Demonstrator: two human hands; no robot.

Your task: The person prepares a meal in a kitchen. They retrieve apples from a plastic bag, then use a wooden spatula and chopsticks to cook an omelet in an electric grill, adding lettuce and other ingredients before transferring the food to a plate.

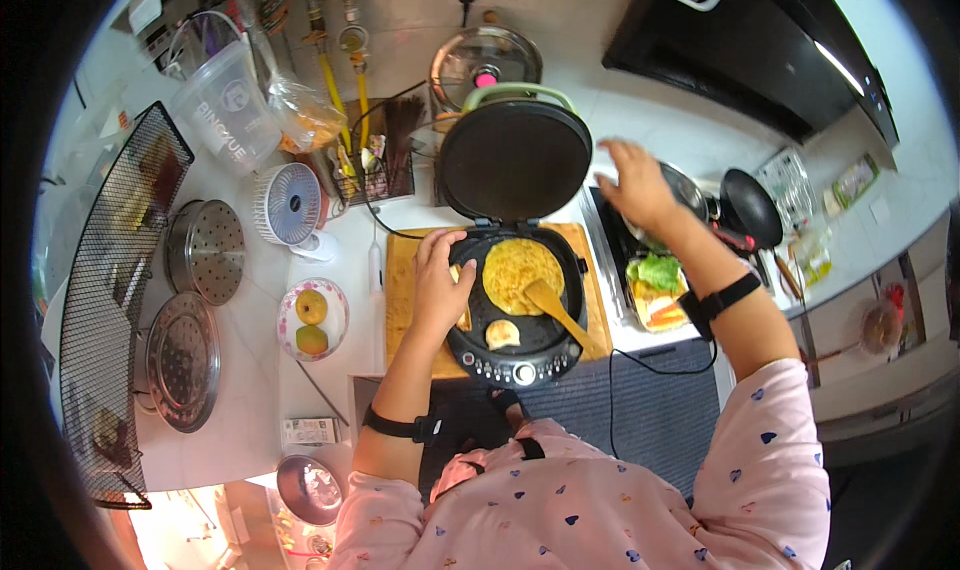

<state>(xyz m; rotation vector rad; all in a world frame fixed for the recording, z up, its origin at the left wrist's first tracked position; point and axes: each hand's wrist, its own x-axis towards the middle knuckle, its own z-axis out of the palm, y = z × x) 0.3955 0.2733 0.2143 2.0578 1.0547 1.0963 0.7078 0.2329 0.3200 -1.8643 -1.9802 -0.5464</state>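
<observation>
An electric griddle (484, 356) stands on a wooden board (401, 330), its round dark lid (516, 161) raised. On its plate lie a round yellow pancake (517, 270) and a small pale piece of food (502, 334). A wooden spatula (562, 316) rests with its blade on the pancake and its handle across the rim. My left hand (442, 281) is at the griddle's left edge, fingers spread, over another piece of food (464, 319) that it partly hides; whether it grips that piece, I cannot tell. My right hand (637, 187) is raised right of the lid, fingers apart, holding nothing.
Right of the griddle are a tray of lettuce and other food (660, 300), a lidded pan (681, 191) and a black pan (750, 208). On the left stand a plate with two fruits (286, 339), a small fan (291, 202) and steel steamer pieces (206, 253). A cable (664, 372) hangs near my right arm.
</observation>
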